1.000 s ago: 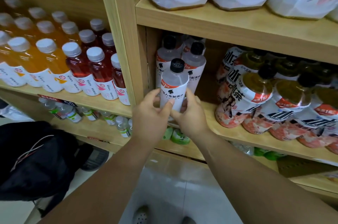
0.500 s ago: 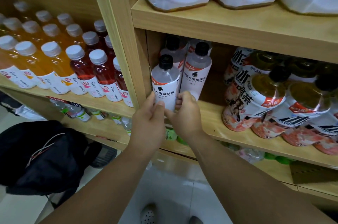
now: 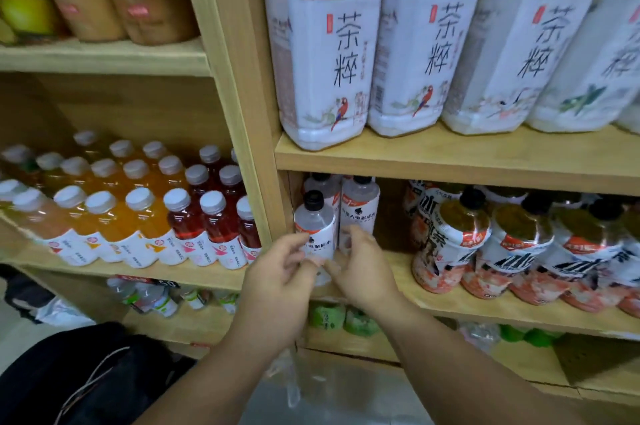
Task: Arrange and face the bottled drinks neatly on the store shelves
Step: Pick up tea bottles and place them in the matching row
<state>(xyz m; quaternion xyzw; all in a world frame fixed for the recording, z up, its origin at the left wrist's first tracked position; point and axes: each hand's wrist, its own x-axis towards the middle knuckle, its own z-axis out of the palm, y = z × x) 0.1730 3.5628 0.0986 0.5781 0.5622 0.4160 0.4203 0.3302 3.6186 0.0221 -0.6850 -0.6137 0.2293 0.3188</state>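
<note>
A clear bottle (image 3: 313,220) with a black cap and a white label stands at the left end of the middle shelf (image 3: 485,303), close to the wooden upright. My left hand (image 3: 277,274) grips its lower part from the left, thumb on the label. From the right, my right hand (image 3: 362,272) pinches the bottle's base, its fingers curled in front of a second clear bottle (image 3: 360,206). A third one stands behind them. The bottle's base is hidden by my hands.
Tipped tea bottles (image 3: 460,237) with black caps crowd the shelf's right part. Large tea bottles (image 3: 325,60) fill the shelf above. Orange and red juice bottles (image 3: 138,216) line the left bay. A black bag (image 3: 86,379) lies on the floor.
The clear bottle has gone left and back, from in front of the shelf to a spot beside the upright. Both hands stayed on it. The view has tilted up.
</note>
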